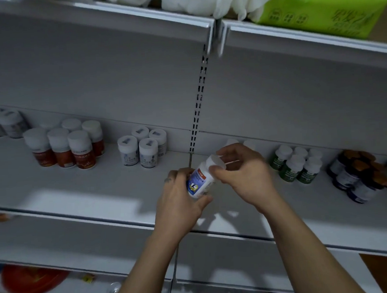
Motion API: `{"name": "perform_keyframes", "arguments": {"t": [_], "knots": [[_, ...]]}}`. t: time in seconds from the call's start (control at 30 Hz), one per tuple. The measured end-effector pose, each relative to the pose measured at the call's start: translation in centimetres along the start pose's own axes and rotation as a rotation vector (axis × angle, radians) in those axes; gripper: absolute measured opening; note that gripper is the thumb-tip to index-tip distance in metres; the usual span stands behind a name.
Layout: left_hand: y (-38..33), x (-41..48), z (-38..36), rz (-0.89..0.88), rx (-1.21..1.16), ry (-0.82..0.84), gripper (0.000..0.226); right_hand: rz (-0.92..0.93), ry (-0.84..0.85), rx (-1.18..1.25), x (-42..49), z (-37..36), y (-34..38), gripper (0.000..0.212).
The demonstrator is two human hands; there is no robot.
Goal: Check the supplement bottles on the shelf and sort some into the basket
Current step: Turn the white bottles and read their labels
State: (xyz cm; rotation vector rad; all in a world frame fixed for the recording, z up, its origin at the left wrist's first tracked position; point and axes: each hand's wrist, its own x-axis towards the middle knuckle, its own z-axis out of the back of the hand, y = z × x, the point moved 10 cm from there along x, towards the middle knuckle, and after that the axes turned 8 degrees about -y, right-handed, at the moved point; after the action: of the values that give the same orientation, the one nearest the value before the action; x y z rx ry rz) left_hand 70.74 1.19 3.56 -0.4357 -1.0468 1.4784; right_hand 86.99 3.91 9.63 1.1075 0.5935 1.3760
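- Both forearms reach up from the bottom of the frame and meet just below centre, over the front part of the middle shelf point(77, 200).
- Her or his left hand point(177, 193) wraps the body of a white bottle point(200, 180) with a blue and yellow label; the fingers are curled round it and the thumb lies underneath.
- That bottle is held tilted, clear of the shelf, with its top leaning toward the upper right.
- At the top, the right hand point(242, 177) pinches the white cap point(215, 162), thumb on the near side and fingers bent over the far side.
- From where I stand this looks like the checking step: one bottle in hand, the cap being tried or the label turned for reading. I cannot tell whether the cap is loose.
- Left of centre on the same shelf stand red-labelled bottles point(62, 148) and a group of four white-capped bottles point(142, 147).
- Right of the hands are green bottles point(294, 164), and dark bottles with orange caps point(359, 176) sit at the right edge.
- No basket shows anywhere in the frame, so nothing can be said of what has been sorted.
- Next, I would guess, comes a decision: set the bottle upright with its own kind, or carry it down to the basket. That calls for a firm one-handed hold and a look away from the shelf.
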Motion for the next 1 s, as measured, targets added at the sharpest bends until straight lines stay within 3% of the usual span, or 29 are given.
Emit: {"name": "perform_keyframes", "arguments": {"t": [0.17, 0.33, 0.67, 1.0], "knots": [[1.8, 0.3, -1.1, -0.003, 0.313, 0.164, 0.067, 0.021, 0.023, -0.29, 4.0, -1.2, -1.8, 0.025], [2.0, 1.0, -1.3, -0.02, 0.383, 0.244, 0.062, 0.085, 0.024, -0.459, 8.6, -2.9, -2.6, 0.027], [1.6, 2.5, -1.3, -0.038, 0.469, 0.246, 0.054, 0.049, 0.019, -0.704, 13.7, -6.2, -5.8, 0.027], [1.5, 3.1, -0.9, -0.128, 0.597, 0.225, 0.059, 0.137, -0.009, -0.899, 14.2, -5.7, -7.5, 0.024]]}}
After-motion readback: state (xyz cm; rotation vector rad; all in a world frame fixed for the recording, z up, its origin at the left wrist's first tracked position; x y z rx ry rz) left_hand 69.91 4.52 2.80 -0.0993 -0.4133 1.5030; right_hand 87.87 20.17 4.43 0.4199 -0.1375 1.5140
